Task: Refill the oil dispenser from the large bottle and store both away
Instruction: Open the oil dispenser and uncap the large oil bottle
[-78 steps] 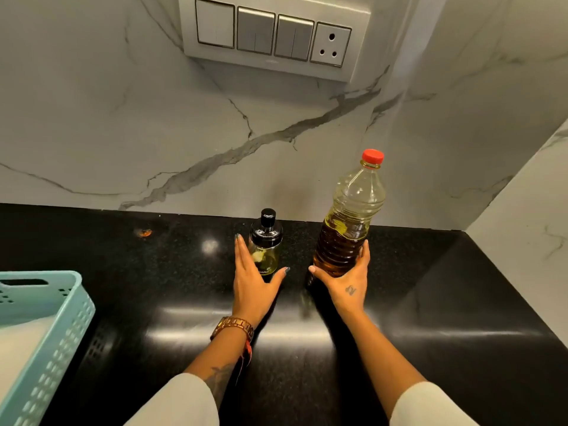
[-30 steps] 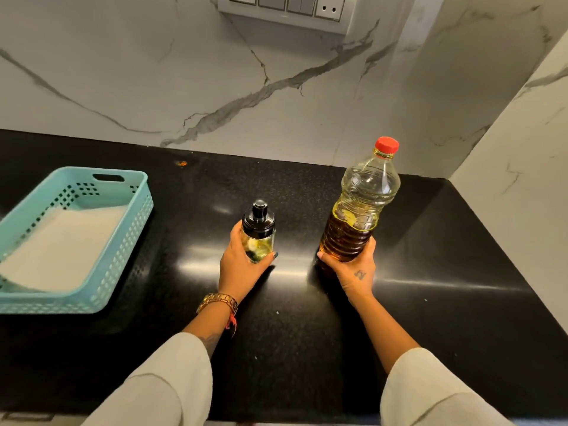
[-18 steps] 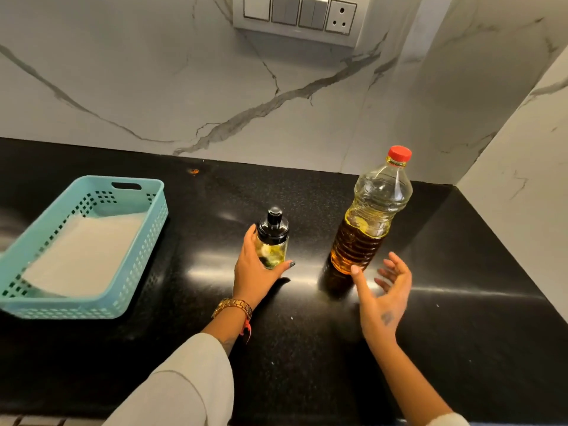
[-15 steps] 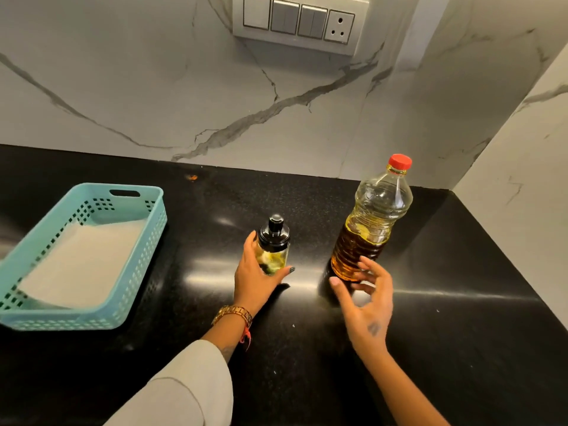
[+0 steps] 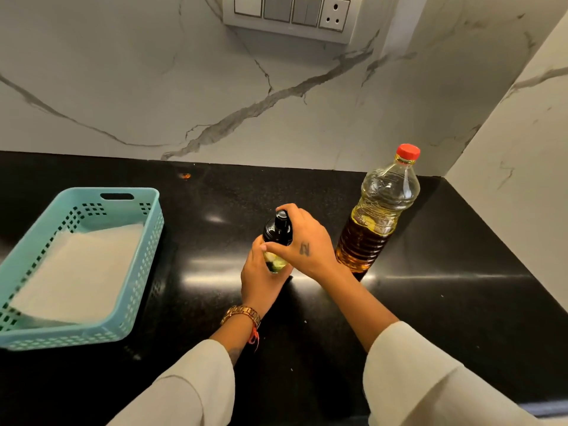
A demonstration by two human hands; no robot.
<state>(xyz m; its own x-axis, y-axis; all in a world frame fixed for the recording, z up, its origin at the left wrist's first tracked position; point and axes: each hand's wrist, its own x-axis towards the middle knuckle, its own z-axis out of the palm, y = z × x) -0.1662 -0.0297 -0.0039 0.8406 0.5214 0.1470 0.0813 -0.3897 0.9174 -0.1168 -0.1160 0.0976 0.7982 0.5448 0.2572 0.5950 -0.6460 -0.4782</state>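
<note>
The small glass oil dispenser (image 5: 277,238) with a black pump top stands on the black counter (image 5: 430,272) near the middle. My left hand (image 5: 259,278) wraps around its glass body from the near side. My right hand (image 5: 302,241) curls over its black top, fingers closed on the cap. A little oil shows low in the glass. The large clear oil bottle (image 5: 376,210), red cap on and roughly half full of amber oil, stands upright just to the right, with no hand on it.
A light blue perforated basket (image 5: 147,210) with a white liner sits at the left of the counter. Marble walls rise behind and at the right, forming a corner behind the bottle. A switch panel (image 5: 287,13) hangs on the back wall.
My right hand let go of the large bottle, moved left, and closed on the dispenser's black top. My left hand kept its hold on the dispenser body.
</note>
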